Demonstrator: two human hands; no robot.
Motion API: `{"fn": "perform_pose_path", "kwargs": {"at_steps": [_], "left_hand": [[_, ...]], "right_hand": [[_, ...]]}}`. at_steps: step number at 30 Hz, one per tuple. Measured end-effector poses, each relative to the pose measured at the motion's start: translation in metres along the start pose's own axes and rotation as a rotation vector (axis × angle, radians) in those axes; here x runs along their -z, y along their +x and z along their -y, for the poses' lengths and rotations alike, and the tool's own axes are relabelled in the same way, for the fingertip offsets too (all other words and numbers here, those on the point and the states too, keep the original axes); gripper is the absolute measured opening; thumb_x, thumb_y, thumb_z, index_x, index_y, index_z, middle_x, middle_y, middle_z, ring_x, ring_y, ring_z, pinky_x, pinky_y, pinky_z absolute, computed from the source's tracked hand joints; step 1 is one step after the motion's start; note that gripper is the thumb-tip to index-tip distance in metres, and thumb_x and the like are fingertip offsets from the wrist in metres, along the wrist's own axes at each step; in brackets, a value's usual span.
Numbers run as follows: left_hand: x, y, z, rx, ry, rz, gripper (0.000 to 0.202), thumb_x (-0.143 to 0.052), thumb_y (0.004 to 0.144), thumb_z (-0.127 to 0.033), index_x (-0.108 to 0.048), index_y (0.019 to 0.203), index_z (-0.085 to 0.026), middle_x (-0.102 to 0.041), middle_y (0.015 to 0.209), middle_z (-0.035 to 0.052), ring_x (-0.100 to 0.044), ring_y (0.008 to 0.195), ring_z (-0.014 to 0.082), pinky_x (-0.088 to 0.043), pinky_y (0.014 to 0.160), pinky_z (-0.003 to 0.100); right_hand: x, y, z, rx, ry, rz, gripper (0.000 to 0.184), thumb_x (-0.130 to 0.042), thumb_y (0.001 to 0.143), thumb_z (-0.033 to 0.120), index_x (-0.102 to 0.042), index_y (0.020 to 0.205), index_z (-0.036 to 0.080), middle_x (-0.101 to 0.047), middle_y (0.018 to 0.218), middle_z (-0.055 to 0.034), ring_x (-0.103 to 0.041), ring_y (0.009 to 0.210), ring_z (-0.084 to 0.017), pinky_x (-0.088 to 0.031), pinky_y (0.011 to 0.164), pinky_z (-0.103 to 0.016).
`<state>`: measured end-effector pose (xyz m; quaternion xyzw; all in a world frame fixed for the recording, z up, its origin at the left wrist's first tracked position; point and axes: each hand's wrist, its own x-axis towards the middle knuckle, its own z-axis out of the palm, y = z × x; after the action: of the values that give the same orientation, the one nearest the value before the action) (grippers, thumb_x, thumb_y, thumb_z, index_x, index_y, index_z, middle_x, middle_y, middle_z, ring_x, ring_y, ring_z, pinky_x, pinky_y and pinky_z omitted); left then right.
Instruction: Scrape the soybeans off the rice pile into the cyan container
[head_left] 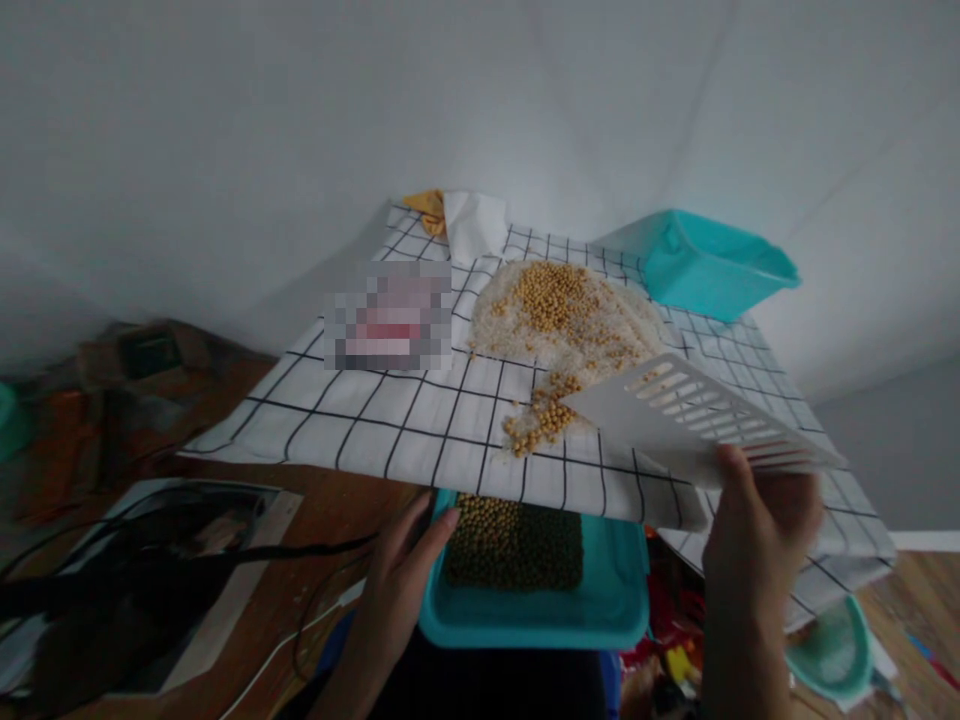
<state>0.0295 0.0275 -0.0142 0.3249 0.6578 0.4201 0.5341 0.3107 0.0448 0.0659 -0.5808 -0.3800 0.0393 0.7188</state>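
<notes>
My right hand is closed around the edge of a white slotted plastic panel, held tilted over the tabletop. Its far left corner meets a small heap of yellow soybeans near the table's front edge. Behind that lies a larger spread of pale, rice-like grains with more soybeans on top. Below the edge, my left hand grips the left rim of a turquoise plastic bin, thumb on the rim. Soybeans cover part of the bin's bottom.
A black-and-white checked cloth covers the table. Another turquoise bin stands at the back right. White paper and a yellow cloth lie at the back left. A green basket sits low at right. Cables cross the lower left.
</notes>
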Motion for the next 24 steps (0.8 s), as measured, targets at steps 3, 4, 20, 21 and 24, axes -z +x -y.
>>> {"fn": "perform_pose_path", "kwargs": {"at_steps": [3,4,20,21,24], "left_hand": [[0.001,0.000,-0.001,0.000,0.023,0.006,0.044,-0.072,0.070,-0.051,-0.074,0.104,-0.024,-0.072,0.125,0.0071,-0.058,0.128,0.0295,-0.041,0.112,0.038],[0.001,0.000,-0.001,-0.002,0.018,0.016,0.044,-0.072,0.070,-0.052,-0.075,0.103,-0.024,-0.073,0.124,0.0067,-0.058,0.128,0.0295,-0.040,0.112,0.039],[0.002,0.002,0.003,0.038,-0.018,0.032,0.057,-0.075,0.068,-0.055,-0.071,0.113,-0.019,-0.068,0.130,0.0128,-0.055,0.130,0.0345,-0.037,0.115,0.047],[0.002,0.001,0.003,0.047,-0.021,0.039,0.059,-0.075,0.068,-0.055,-0.070,0.114,-0.019,-0.067,0.131,0.0130,-0.055,0.130,0.0348,-0.036,0.115,0.047],[0.001,-0.001,0.000,0.053,-0.018,0.042,0.059,-0.074,0.070,-0.055,-0.069,0.116,-0.019,-0.065,0.134,0.0118,-0.053,0.133,0.0332,-0.034,0.117,0.045]], "right_hand": [[0.001,-0.001,0.000,0.004,-0.018,0.050,0.024,-0.081,0.069,0.029,-0.062,0.081,0.018,-0.064,0.078,0.0004,-0.059,0.074,-0.015,-0.046,0.079,-0.033],[0.003,-0.001,-0.001,0.006,-0.020,0.067,0.024,-0.081,0.069,0.028,-0.062,0.079,0.018,-0.064,0.076,0.0010,-0.058,0.071,-0.015,-0.046,0.078,-0.032],[0.026,-0.002,-0.005,-0.091,0.037,0.036,0.024,-0.079,0.070,0.027,-0.064,0.087,0.019,-0.066,0.082,0.0003,-0.060,0.076,-0.015,-0.048,0.087,-0.037],[0.029,-0.002,-0.005,-0.098,0.034,0.036,0.023,-0.079,0.071,0.027,-0.063,0.086,0.019,-0.065,0.081,0.0009,-0.060,0.076,-0.015,-0.048,0.088,-0.037],[0.038,-0.002,-0.007,-0.097,0.028,0.056,0.020,-0.078,0.072,0.026,-0.061,0.081,0.020,-0.061,0.073,0.0037,-0.057,0.071,-0.014,-0.048,0.084,-0.035]]}}
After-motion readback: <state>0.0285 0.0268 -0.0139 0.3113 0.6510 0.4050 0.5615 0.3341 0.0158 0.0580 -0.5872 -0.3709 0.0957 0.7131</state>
